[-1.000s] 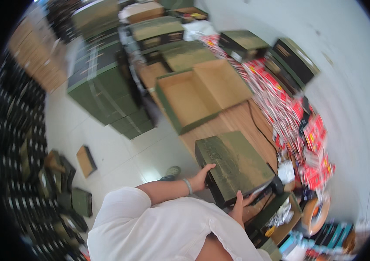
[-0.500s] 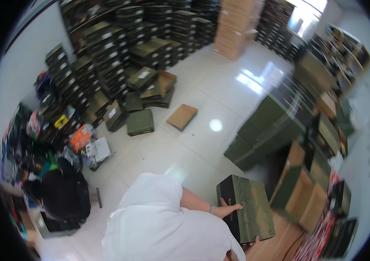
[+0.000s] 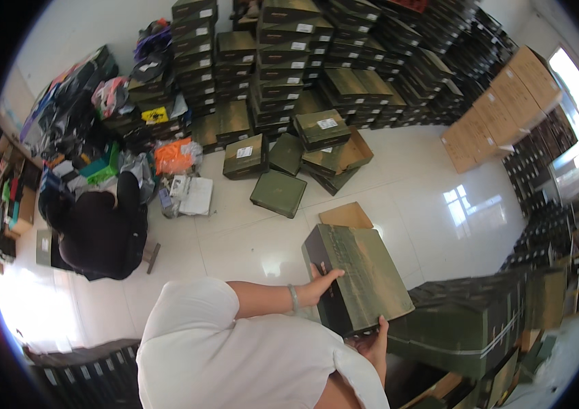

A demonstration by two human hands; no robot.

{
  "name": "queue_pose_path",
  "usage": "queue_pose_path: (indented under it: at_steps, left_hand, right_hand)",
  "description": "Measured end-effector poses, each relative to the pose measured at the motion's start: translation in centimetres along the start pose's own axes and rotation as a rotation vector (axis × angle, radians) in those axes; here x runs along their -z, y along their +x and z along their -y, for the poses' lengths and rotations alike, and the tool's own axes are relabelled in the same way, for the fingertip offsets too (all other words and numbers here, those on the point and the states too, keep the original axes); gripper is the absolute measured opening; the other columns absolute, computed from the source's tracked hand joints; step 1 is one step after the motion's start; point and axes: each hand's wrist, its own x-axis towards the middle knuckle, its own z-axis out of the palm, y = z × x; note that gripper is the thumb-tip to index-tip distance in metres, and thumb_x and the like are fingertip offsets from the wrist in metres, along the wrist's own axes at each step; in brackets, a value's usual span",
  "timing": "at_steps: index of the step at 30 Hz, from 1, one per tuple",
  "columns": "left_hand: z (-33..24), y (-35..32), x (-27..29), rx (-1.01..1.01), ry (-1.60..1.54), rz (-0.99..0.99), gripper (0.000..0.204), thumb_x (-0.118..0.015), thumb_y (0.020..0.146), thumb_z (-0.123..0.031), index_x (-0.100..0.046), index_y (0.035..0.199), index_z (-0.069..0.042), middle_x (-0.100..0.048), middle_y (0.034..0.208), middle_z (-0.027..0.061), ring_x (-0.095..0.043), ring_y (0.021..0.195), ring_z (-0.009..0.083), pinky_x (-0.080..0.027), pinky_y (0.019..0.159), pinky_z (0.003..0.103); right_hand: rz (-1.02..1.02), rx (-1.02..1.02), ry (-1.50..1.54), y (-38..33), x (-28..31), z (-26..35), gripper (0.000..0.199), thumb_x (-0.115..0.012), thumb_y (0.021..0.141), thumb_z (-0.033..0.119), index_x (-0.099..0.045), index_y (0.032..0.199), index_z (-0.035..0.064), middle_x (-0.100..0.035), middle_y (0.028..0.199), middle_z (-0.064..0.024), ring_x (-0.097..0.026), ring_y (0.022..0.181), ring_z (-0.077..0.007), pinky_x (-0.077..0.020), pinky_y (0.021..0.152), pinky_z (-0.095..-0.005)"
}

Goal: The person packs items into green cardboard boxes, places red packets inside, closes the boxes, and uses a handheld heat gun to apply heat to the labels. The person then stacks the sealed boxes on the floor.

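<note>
A closed olive-green cardboard box [image 3: 371, 273] with a mottled camouflage lid and a dark side is held between my two hands, in front of my white top. My left hand [image 3: 315, 286] grips its dark left side, thumb over the lid's edge. At the near right corner, my right hand [image 3: 374, 345] clasps the box from below, with some fingers hidden underneath. Just beyond the box, a brown cardboard lid or tray [image 3: 347, 215] lies on the floor, partly covered by it.
Ahead, several loose green boxes [image 3: 279, 194] lie before tall box stacks [image 3: 289, 68]. A strapped box stack [image 3: 466, 320] stands close on the right. Large brown cartons [image 3: 500, 112] stand far right. At left, a person in black [image 3: 102, 235] sits beside bags [image 3: 88, 157].
My view has turned left. The held box has moved from beside the wooden surface and an open box to over the tiled floor, still in both hands.
</note>
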Motion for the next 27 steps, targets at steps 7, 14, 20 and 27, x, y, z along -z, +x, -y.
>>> queue_pose_path:
  at_steps: [7,14,20,27]
  left_hand:
    - [-9.4,12.9,-2.5,-0.079,-0.097,-0.216,0.114,-0.077,0.077,-0.041,0.007,0.144,-0.004,-0.036,0.140,0.0207,-0.049,0.122,0.0284,-0.049,0.095,0.045]
    - [-19.4,24.4,-9.3,-0.119,-0.219,-0.230,0.101,-0.076,0.077,-0.042,-0.004,0.139,-0.011,-0.042,0.132,0.0218,-0.052,0.119,0.0293,-0.054,0.087,0.048]
    - [-29.3,27.8,-11.4,-0.096,-0.242,-0.292,0.116,-0.073,0.071,-0.059,0.000,0.151,-0.018,-0.031,0.148,0.0174,-0.039,0.133,0.0335,-0.037,0.102,0.057]
    - [-40.8,38.0,-5.2,-0.084,-0.234,-0.267,0.120,-0.069,0.069,-0.070,0.002,0.154,-0.024,-0.016,0.160,0.0133,-0.021,0.143,0.0370,-0.025,0.107,0.061]
  right_hand:
    - [0.097,-0.137,-0.087,16.7,-4.0,10.9,0.078,-0.063,0.082,0.054,-0.037,0.142,0.0104,-0.040,0.143,-0.0173,-0.042,0.127,-0.0436,-0.0370,0.087,-0.0776]
    - [0.268,-0.201,-0.251,25.8,-11.3,26.2,0.081,-0.055,0.083,0.058,-0.035,0.145,0.0110,-0.042,0.143,-0.0182,-0.042,0.129,-0.0430,-0.0319,0.094,-0.0762]
    - [0.277,-0.312,-0.326,35.4,-18.6,32.7,0.081,-0.050,0.085,0.061,-0.034,0.146,0.0105,-0.043,0.142,-0.0187,-0.045,0.127,-0.0436,-0.0311,0.095,-0.0760]
    - [0.335,-0.232,-0.348,48.2,-30.8,34.5,0.074,-0.055,0.085,0.057,-0.041,0.140,0.0106,-0.053,0.132,-0.0165,-0.054,0.119,-0.0397,-0.0436,0.084,-0.0718]
